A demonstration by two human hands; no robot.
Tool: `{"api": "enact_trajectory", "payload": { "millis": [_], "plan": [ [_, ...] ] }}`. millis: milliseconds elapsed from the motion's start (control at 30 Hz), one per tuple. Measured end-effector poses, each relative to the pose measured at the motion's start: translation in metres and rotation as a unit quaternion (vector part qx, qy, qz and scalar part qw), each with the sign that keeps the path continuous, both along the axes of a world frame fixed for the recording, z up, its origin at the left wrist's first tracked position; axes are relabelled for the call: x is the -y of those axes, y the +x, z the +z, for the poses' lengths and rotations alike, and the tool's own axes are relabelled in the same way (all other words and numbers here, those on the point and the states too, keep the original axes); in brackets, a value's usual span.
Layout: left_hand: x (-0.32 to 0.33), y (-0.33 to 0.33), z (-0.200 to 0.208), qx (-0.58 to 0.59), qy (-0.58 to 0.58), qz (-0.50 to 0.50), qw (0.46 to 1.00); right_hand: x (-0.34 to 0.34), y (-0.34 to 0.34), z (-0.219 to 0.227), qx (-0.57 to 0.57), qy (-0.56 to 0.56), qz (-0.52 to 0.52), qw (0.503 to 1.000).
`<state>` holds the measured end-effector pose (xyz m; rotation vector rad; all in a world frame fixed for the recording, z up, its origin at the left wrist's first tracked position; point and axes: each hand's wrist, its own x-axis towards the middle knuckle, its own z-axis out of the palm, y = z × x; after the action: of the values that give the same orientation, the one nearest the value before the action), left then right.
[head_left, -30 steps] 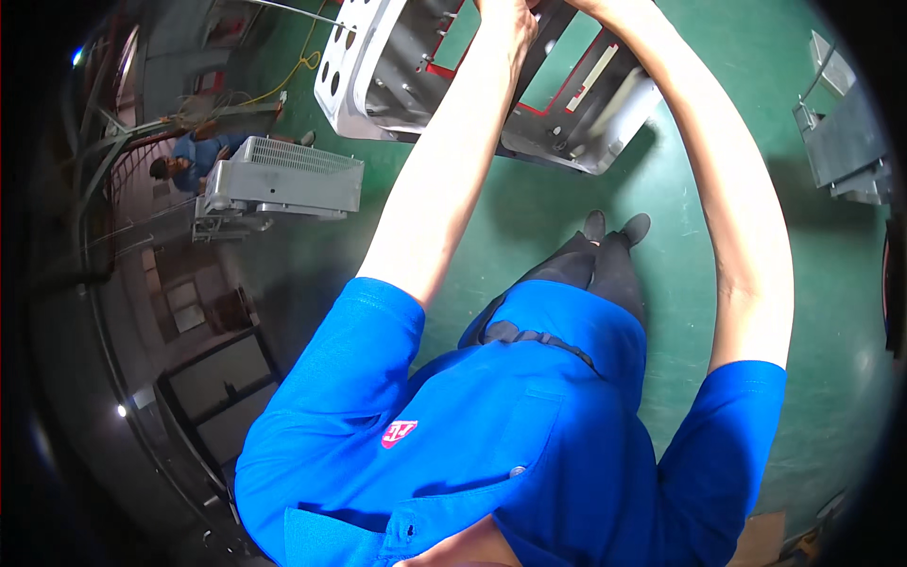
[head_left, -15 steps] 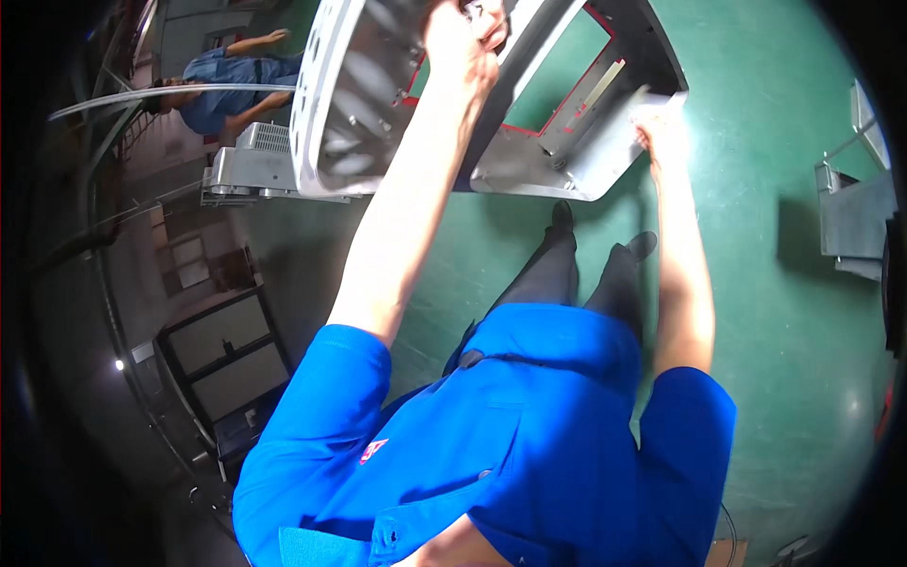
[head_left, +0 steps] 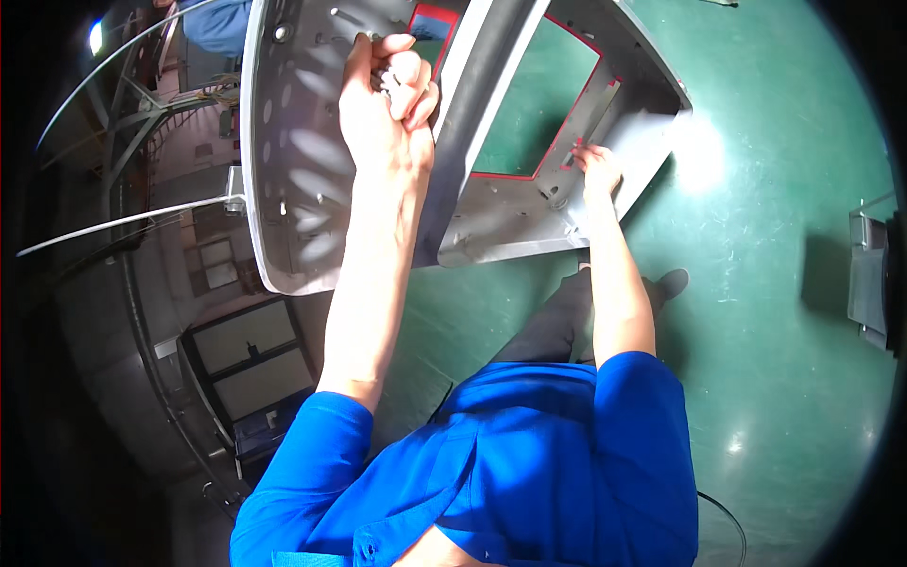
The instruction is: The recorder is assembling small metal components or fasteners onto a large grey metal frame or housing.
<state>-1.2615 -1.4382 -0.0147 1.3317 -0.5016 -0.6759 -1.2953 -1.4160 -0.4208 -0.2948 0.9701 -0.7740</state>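
A large grey metal housing (head_left: 510,231) hangs or stands before me, its inside facing me. Red edging (head_left: 508,176) lines its rectangular opening. My left hand (head_left: 389,118) is in front of the housing's left section, fingers curled round several small pale fasteners (head_left: 385,80); their exact kind is too small to tell. My right hand (head_left: 601,175) reaches into the right section, fingertips pinched together at the inner wall. They are beside a pale strip (head_left: 597,111) with red marks. Whatever is between those fingertips is too small to make out.
Pale cables (head_left: 132,227) run in from the left to the housing's edge. A dark-framed cabinet (head_left: 250,364) stands at the lower left. Grey equipment (head_left: 867,274) is on the green floor (head_left: 756,378) at the right. Part of another person's blue clothing (head_left: 217,26) shows at the top left.
My right hand has moved left and down, from the housing's right rim to its inner wall. My left hand is further left and lower in view. The view has shifted, and the other person is mostly out of it.
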Motion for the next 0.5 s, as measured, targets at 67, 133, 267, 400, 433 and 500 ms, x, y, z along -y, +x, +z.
{"api": "enact_trajectory", "payload": {
  "millis": [67, 133, 267, 400, 433, 500],
  "plan": [
    [-0.002, 0.000, -0.001, 0.000, 0.002, 0.018, 1.000, -0.005, 0.003, 0.004, -0.012, 0.002, 0.003, 1.000],
    [-0.005, 0.006, -0.004, -0.019, -0.013, -0.013, 1.000, -0.005, 0.005, 0.005, 0.007, 0.013, -0.010, 1.000],
    [-0.007, 0.005, -0.007, -0.019, -0.016, -0.014, 1.000, -0.007, 0.006, 0.001, -0.058, -0.006, 0.016, 0.998],
    [-0.005, 0.005, -0.004, -0.022, -0.015, -0.009, 1.000, -0.011, 0.011, -0.002, 0.009, 0.033, -0.040, 0.999],
    [-0.005, 0.006, -0.004, -0.023, -0.015, -0.009, 1.000, -0.012, 0.013, -0.001, 0.013, 0.035, -0.051, 0.998],
    [-0.006, 0.007, -0.002, -0.033, -0.019, -0.012, 0.999, -0.013, 0.014, 0.001, 0.021, 0.042, -0.071, 0.996]
  ]
}}
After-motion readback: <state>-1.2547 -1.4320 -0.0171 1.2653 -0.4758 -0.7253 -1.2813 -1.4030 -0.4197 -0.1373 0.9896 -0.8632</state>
